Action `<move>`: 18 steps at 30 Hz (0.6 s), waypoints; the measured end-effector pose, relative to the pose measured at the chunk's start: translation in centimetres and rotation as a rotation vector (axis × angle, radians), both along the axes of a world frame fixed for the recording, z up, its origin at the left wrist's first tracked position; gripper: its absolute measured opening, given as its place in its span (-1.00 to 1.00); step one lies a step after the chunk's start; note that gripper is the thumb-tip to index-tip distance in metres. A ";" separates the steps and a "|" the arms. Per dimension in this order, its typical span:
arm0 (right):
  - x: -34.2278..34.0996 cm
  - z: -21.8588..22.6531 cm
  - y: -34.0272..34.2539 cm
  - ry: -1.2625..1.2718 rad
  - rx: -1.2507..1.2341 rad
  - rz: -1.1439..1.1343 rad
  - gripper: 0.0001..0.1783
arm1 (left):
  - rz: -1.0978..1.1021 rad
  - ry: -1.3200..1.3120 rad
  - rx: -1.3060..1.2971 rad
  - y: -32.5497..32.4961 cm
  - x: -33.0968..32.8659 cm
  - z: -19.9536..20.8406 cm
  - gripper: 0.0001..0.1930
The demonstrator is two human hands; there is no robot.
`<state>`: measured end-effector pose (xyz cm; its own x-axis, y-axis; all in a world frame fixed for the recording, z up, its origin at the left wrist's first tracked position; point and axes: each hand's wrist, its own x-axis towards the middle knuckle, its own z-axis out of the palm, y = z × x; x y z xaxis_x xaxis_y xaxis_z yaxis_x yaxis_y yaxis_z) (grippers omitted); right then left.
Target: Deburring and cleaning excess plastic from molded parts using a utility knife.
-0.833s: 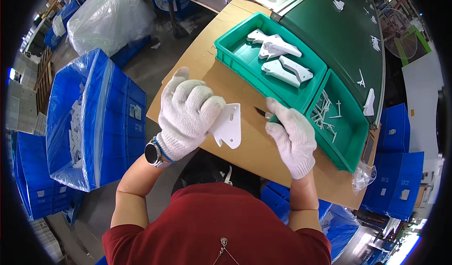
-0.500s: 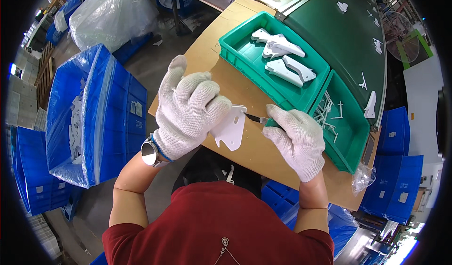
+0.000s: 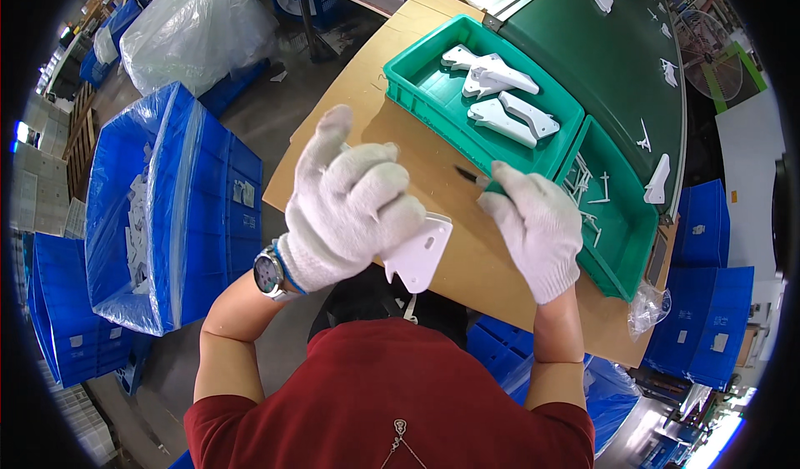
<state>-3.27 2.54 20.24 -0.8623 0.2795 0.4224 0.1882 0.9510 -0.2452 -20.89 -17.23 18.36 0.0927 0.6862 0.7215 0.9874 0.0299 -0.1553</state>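
Observation:
In a white knitted glove, my left hand (image 3: pixel 354 198) is closed on a flat white plastic part (image 3: pixel 421 255) that has a slot, a small hole and a notched lower edge. Its thumb points up. My right hand (image 3: pixel 537 231), gloved alike, grips a small knife (image 3: pixel 473 177) with a dark blade and a green handle, most of which the fingers cover. The blade points up and left, apart from the part. Beyond the right hand stands a green tray (image 3: pixel 425 106) with several white molded parts (image 3: pixel 500 94). A second green tray (image 3: pixel 621 260) holds thin white pieces (image 3: pixel 583 187).
Both trays stand on a cardboard-covered table (image 3: pixel 350 148). A green conveyor belt (image 3: pixel 583 31) carries scattered white parts beyond them. At left is a blue bin (image 3: pixel 225 194) lined with clear plastic. More blue bins (image 3: pixel 700 315) stand at right, near a clear plastic bag (image 3: pixel 648 309).
The knife has come away from the white part, moving up and right with my right hand. My left hand has shifted slightly right and lowered the part.

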 end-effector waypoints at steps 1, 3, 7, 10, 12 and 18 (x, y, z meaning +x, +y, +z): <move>0.0 -0.1 0.2 0.001 0.001 0.005 -0.60 | 0.005 0.001 0.001 0.1 0.1 -0.2 -0.61; 0.1 -0.4 0.4 0.125 -0.172 0.095 -0.58 | 0.070 -0.236 0.031 0.3 0.3 -0.5 -0.55; 0.1 -1.3 -0.9 0.305 -0.253 0.152 -0.54 | -0.007 -1.257 -0.092 0.7 1.7 -0.1 -0.08; -0.1 -1.3 -2.1 0.360 -0.233 0.232 -0.54 | -0.059 -1.242 -0.120 1.6 1.9 -0.1 0.06; -0.3 -1.0 -2.1 0.338 -0.203 0.277 -0.53 | -0.059 -1.272 -0.125 1.8 2.2 0.0 0.08; -0.7 -1.2 -1.9 0.296 -0.119 0.328 -0.50 | -0.045 -1.478 -0.015 2.6 2.9 -1.0 0.06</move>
<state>-4.00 0.60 19.00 -0.7606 0.0733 0.6450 -0.2130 0.9104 -0.3547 -17.96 -14.58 17.41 -0.6824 0.7107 0.1708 0.2461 0.0035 0.9692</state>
